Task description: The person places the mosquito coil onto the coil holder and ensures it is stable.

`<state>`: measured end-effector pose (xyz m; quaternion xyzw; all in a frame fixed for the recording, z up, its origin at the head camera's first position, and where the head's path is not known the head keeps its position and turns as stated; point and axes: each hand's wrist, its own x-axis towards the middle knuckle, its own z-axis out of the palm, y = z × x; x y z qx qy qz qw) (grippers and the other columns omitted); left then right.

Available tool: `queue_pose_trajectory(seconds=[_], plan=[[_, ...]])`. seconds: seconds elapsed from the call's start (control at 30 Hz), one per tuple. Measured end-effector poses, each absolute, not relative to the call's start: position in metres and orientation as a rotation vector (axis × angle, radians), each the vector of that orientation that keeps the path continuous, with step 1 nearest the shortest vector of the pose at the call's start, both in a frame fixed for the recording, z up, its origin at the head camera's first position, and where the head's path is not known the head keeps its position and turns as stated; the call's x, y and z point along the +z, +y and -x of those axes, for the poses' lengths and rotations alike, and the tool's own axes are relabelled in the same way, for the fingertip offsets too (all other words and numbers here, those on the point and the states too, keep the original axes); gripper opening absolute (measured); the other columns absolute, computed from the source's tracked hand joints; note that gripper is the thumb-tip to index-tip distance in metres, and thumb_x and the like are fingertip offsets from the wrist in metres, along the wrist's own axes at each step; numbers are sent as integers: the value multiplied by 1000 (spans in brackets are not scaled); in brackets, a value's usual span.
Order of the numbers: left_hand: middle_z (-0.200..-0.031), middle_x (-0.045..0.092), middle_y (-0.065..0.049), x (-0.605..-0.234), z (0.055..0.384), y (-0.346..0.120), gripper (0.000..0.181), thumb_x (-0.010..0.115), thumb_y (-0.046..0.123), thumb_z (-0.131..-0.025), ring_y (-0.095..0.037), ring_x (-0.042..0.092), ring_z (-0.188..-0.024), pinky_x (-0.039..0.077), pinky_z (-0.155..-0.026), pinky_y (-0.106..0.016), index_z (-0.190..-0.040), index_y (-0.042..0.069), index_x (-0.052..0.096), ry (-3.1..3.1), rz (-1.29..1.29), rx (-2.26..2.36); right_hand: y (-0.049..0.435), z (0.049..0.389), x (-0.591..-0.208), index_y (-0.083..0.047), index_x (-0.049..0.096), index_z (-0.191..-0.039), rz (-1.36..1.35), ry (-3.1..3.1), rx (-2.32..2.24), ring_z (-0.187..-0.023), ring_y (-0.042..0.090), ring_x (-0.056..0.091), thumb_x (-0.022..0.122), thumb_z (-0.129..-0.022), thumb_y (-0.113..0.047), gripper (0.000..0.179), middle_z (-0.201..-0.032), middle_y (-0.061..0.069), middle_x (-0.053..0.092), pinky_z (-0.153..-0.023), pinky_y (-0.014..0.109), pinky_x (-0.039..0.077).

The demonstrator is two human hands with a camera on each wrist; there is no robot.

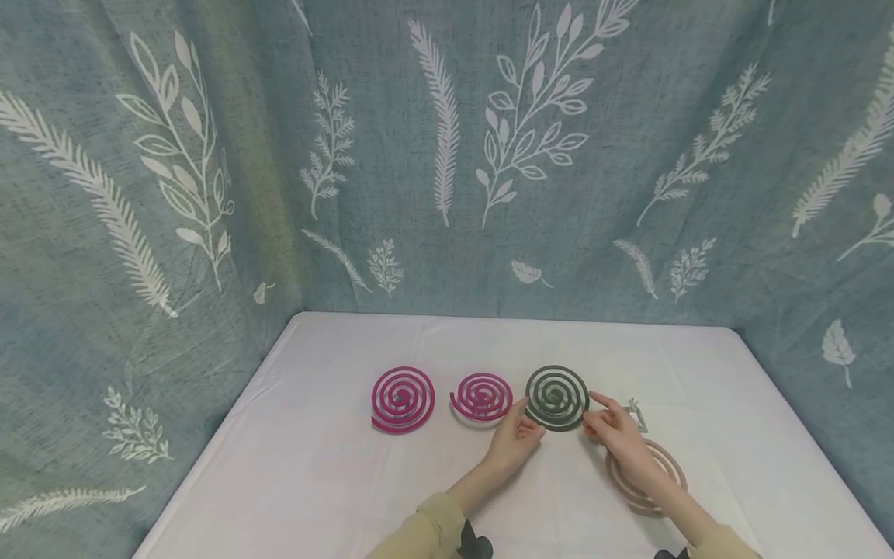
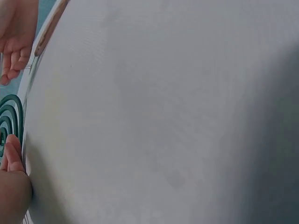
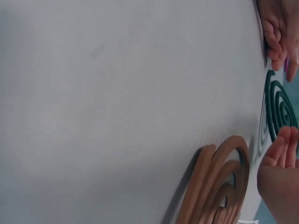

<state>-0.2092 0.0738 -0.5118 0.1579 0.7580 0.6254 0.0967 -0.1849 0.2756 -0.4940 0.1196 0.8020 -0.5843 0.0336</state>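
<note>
A dark green mosquito coil is between my two hands, its spiral facing the head camera. My left hand pinches its left and lower-left rim with the fingertips. On the opposite side, my right hand grips the right rim between thumb and fingers. The right wrist view shows the green coil tilted, with a dark outline below it on the cloth. Just left of my left hand, a magenta coil appears raised, with shadow beneath. A brown coil lies partly hidden under my right forearm.
Another magenta coil lies farther left in the same row. A small metal stand with a pointed tip sits behind my right hand. White cloth covers the table; a blue-green leaf-patterned curtain hangs behind and at both sides.
</note>
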Motion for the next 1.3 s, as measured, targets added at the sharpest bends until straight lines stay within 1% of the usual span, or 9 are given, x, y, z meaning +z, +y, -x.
queue_pose_trajectory(seconds=[0.2,0.33,0.5,0.57,0.77,0.83,1.0,1.17,1.3], plan=[[-94,63,-13,-514,211,73,61,64,11,-87,-9,56,-81,48,-72,-15,-141,0,38,2280,-559,1746,281,173,-486,-4,31,-145,-292,2528,-1625,-91,13,63,52,-97,-23,56,-106,14,65,-83,25,52],[-97,61,-9,-509,209,74,57,62,14,-89,-5,53,-82,46,-72,-13,-141,2,40,2249,-610,1672,290,165,-482,-1,34,-143,-229,2564,-1559,-91,15,65,55,-95,-21,55,-105,15,64,-80,27,54],[-97,61,-7,-506,205,78,49,62,15,-90,0,50,-80,46,-71,-12,-135,1,47,2204,-674,1635,307,157,-475,4,36,-140,-120,2585,-1489,-87,13,64,55,-95,-18,53,-98,13,64,-74,21,53],[-96,61,-5,-506,204,81,46,62,15,-91,3,50,-79,46,-71,-11,-133,1,50,2213,-732,1587,315,153,-472,3,37,-140,-98,2580,-1446,-88,12,64,55,-95,-22,54,-99,10,64,-74,21,53],[-97,61,-3,-500,201,89,43,61,20,-92,6,48,-79,46,-73,-9,-130,3,53,2289,-1006,1327,339,144,-465,4,45,-135,2,2669,-1258,-89,15,64,58,-94,-26,53,-99,9,65,-75,28,55],[-100,60,-2,-497,200,91,43,61,24,-92,5,48,-81,45,-73,-9,-130,5,54,2325,-1069,1205,347,142,-466,3,48,-132,31,2716,-1166,-84,12,62,59,-93,-27,51,-96,8,65,-71,28,54],[-105,59,4,-489,197,95,46,60,36,-91,4,50,-85,44,-75,-9,-132,15,55,2448,-1194,842,366,135,-470,2,53,-127,38,2800,-963,-73,1,52,62,-90,-25,47,-89,2,62,-61,21,48],[-98,56,8,-483,194,99,47,61,39,-90,4,44,-75,41,-68,-8,-131,17,56,2438,-1278,653,384,131,-472,7,53,-125,46,2844,-831,-72,-1,48,64,-87,-19,47,-86,1,59,-61,19,47],[-99,54,9,-481,192,100,49,61,40,-89,5,44,-75,40,-68,-6,-133,18,54,2394,-1326,552,394,131,-473,7,55,-122,54,2847,-739,-72,-1,49,65,-84,-13,44,-86,0,59,-62,19,48]])
